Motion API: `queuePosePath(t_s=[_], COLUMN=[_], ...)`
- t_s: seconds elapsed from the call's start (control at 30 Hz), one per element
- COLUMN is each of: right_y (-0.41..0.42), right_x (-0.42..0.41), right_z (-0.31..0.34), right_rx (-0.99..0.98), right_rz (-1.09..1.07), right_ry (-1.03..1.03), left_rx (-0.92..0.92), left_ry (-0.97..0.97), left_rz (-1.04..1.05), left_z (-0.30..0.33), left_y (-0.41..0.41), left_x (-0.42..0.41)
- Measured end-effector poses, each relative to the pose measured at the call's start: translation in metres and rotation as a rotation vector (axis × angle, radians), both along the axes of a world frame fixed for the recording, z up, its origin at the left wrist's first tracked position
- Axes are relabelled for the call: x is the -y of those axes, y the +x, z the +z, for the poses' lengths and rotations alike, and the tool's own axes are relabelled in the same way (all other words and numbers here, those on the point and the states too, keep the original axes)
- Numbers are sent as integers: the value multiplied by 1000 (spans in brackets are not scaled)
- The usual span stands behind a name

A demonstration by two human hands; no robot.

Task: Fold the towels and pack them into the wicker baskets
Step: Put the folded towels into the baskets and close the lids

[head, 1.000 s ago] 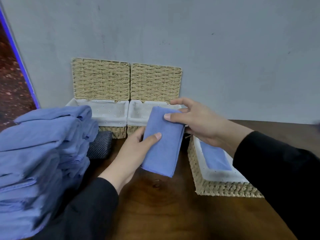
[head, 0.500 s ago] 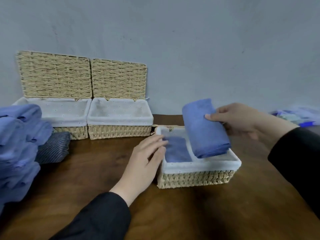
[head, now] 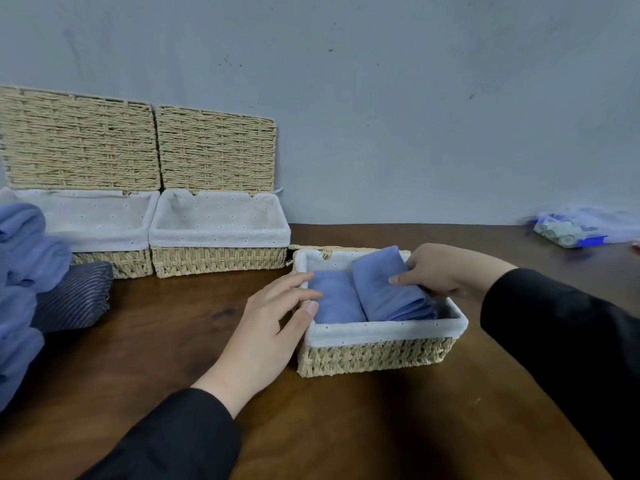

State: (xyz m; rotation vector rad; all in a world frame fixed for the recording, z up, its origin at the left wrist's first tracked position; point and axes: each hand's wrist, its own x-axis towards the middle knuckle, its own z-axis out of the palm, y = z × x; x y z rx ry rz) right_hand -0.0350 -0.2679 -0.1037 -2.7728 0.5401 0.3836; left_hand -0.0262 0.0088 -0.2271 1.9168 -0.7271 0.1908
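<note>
Right now your folded blue towel (head: 391, 289) sits tilted in the right half of the near wicker basket (head: 377, 355), low and right of the frame's centre, leaning beside a second folded towel (head: 337, 299) that lies flat in the left half. Your right hand (head: 440, 271) has its fingers curled round the towel's right edge and upper face, gripping it as it goes down. Your left hand (head: 273, 320) lies with fingers straight and relaxed against the basket's left rim, steadying it. Judged by its look, the towel is light, soft and limp, so it will slump and unfold if held by one corner; take it across the thick folded side and press it flat. The white liner looks loose and could ruck under it. At the left edge of the frame waits a pile of blue towels (head: 20, 289), and two open baskets (head: 221, 237) stand against the wall in the upper left.
</note>
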Motion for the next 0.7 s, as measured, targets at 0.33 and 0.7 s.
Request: queuePosePath(t_s=[0.33,0.7], right_y=[-14,-8], right_x=[-8,-1], right_z=[33,-7], right_rx=[92,-265], right_rz=[472,585], right_ry=[-93,-512], left_rx=[-2,19], left_ry=[-23,-11], left_rz=[4,17], left_z=[1,2], left_y=[0,0], left_x=[0,-1])
